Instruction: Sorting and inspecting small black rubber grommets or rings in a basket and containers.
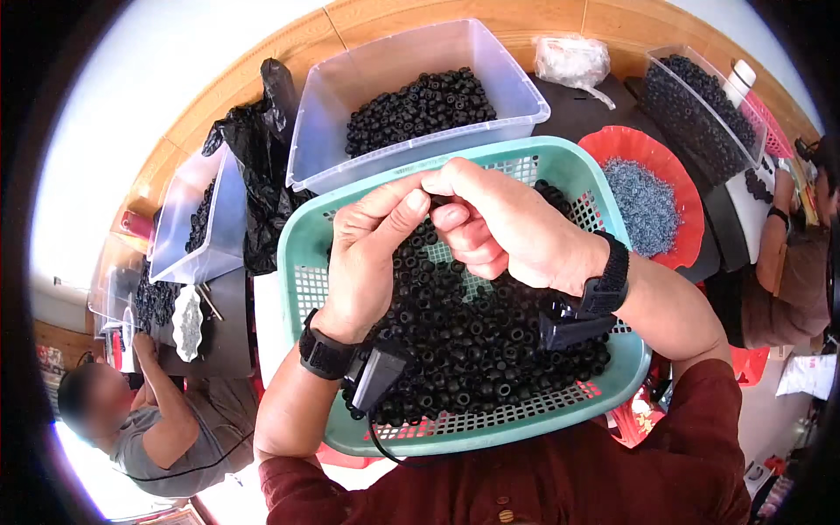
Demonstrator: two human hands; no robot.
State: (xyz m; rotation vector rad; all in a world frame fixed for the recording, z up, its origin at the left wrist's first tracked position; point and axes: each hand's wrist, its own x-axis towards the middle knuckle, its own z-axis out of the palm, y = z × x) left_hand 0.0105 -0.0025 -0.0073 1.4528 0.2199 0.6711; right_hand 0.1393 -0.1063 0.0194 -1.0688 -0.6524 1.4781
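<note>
Your left hand (367, 262) and right hand (503, 227) meet above the teal basket (302, 262), each grip closed on one small black ring (435, 203) (largely hidden by fingers); loose black rings (472, 341) fill the basket below.

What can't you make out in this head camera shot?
- What the left hand and right hand pinch: hidden by the fingers.
- Teal basket floor: covered by black rings.
- Grey bits in the red bowl: too small.
</note>
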